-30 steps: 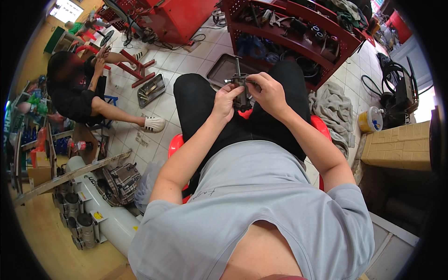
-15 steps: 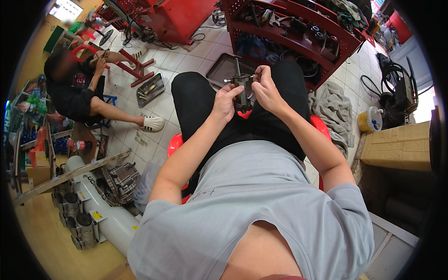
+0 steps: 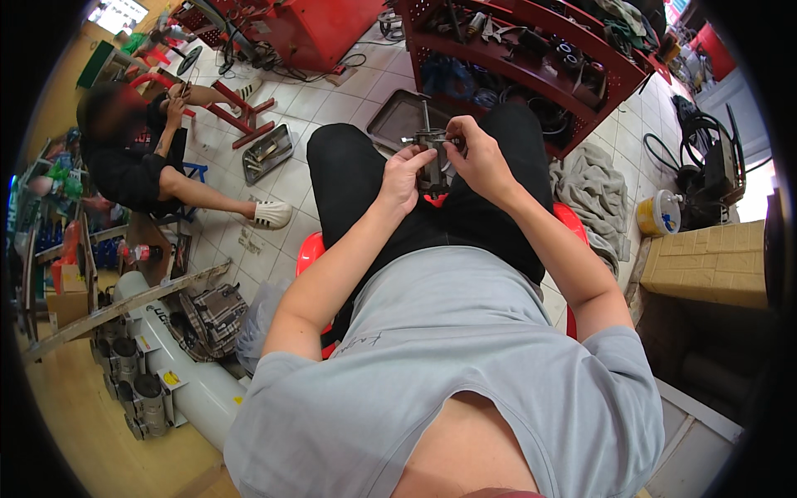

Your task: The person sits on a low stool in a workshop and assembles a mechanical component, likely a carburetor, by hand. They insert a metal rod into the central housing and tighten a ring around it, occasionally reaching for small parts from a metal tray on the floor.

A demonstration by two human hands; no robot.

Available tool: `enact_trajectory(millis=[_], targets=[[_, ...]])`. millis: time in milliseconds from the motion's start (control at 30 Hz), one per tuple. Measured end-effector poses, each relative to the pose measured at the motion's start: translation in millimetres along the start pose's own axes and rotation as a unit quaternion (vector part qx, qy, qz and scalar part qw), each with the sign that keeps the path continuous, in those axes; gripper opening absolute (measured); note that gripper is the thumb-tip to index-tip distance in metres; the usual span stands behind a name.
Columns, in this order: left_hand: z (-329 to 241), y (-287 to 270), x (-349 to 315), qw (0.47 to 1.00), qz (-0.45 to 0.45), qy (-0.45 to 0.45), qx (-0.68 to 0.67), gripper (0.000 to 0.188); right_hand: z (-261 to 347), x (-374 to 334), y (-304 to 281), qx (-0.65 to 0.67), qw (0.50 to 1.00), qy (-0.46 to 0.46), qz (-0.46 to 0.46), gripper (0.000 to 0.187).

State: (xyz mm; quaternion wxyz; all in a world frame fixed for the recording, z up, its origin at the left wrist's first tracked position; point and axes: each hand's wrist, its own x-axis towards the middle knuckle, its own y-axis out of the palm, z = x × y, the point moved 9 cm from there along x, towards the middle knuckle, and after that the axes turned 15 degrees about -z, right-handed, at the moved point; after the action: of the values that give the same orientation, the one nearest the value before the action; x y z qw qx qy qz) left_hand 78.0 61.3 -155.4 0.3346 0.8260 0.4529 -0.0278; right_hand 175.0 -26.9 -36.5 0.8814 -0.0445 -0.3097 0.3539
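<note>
Between my knees stands a dark metal clamp-like device (image 3: 430,173) with a thin threaded rod sticking up from its top. My left hand (image 3: 401,178) is closed round its left side, the thumb lying across the front. At the device's upper right side is my right hand (image 3: 480,158), its fingers bent and pressed together against a small part there. The fingertips partly cover that part, so its kind is hidden. Both forearms rest toward my lap, over black trousers.
Beyond my knees lies a grey metal tray (image 3: 386,124), before a red tool cart (image 3: 614,104) loaded with parts. A grey cloth (image 3: 594,195) and a yellow-white bucket (image 3: 658,214) are on the right. On the left a person (image 3: 133,162) sits near a small parts tray (image 3: 270,155).
My right hand's fingers have curled lower and closer round the device's upper right side. My left hand keeps its hold. The seated person on the left has raised their hands slightly.
</note>
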Motion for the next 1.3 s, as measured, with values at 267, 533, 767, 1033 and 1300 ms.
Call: enact_trajectory(millis=[267,533,767,1033,1300], targets=[[-5.0,9.3,-10.5,0.999,-0.004,0.035,0.032,0.008,26.5,-5.2,4.1,-0.122,0.977,-0.176,-0.011,0.023],[-12.5,13.5,-13.1,0.998,0.001,0.058,0.022,0.008,37.5,-8.3,2.5,-0.177,0.957,-0.231,-0.025,0.022],[-18.3,11.2,-12.8,0.994,-0.013,0.096,0.056,0.01,27.1,-6.3,3.0,-0.175,0.965,-0.193,-0.016,0.02],[-17.0,11.0,-15.7,0.991,-0.017,0.105,0.078,0.011,1.2,-4.4,3.9,-0.098,0.995,0.015,0.011,0.021],[-20.5,10.0,-11.3,0.994,-0.015,0.102,0.022,0.01,-2.8,-8.8,11.1,0.035,0.997,0.052,0.055,0.018]])
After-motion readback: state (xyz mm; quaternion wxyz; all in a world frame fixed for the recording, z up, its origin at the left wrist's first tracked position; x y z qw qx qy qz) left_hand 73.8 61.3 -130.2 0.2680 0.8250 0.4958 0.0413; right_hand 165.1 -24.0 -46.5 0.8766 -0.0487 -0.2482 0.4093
